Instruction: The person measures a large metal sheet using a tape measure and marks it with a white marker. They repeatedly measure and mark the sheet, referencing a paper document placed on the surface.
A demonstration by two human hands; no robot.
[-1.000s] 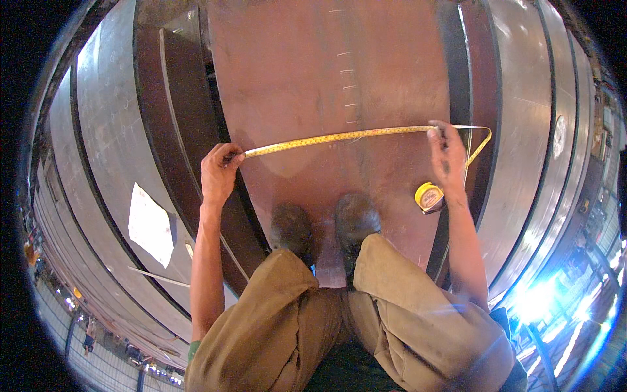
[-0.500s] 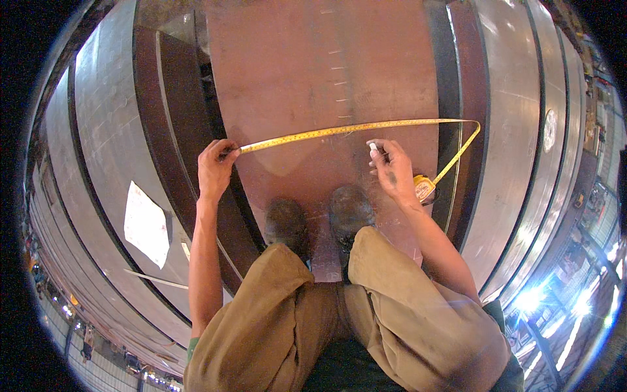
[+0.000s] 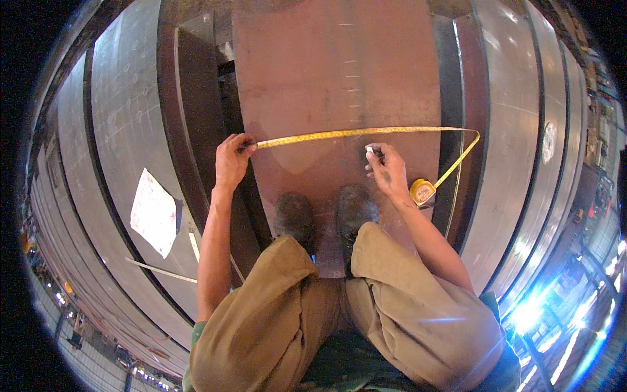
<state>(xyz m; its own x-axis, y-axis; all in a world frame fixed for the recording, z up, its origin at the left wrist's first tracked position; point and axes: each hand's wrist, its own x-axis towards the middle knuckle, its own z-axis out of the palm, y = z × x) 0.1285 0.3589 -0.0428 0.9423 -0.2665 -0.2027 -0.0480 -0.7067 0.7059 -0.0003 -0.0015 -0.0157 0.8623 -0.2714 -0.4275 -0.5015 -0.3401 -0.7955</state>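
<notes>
My left hand [image 3: 234, 160] pinches the end of a yellow tape measure blade [image 3: 313, 136] at the left edge of a reddish-brown steel plate [image 3: 294, 78]. The blade runs across the plate, past its right edge, then bends sharply back to its yellow case [image 3: 422, 191], which lies just beside my right wrist. A short white piece of chalk [image 3: 369, 149] is between the thumb and fingers of my right hand [image 3: 390, 171], a little nearer to me than the blade. Several short white marks line the plate's middle beyond the tape.
My dark boots [image 3: 294, 214] stand on the plate. Long grey steel beams [image 3: 513, 130] lie on both sides, with dark gaps between. A white paper sheet [image 3: 154, 212] and a thin strip [image 3: 161, 270] lie on the left beams. A bright glare [image 3: 526, 318] shows at lower right.
The view has shifted, so the plate's left edge and my left hand appear farther right. Both hands keep their holds, and the tape still spans the plate.
</notes>
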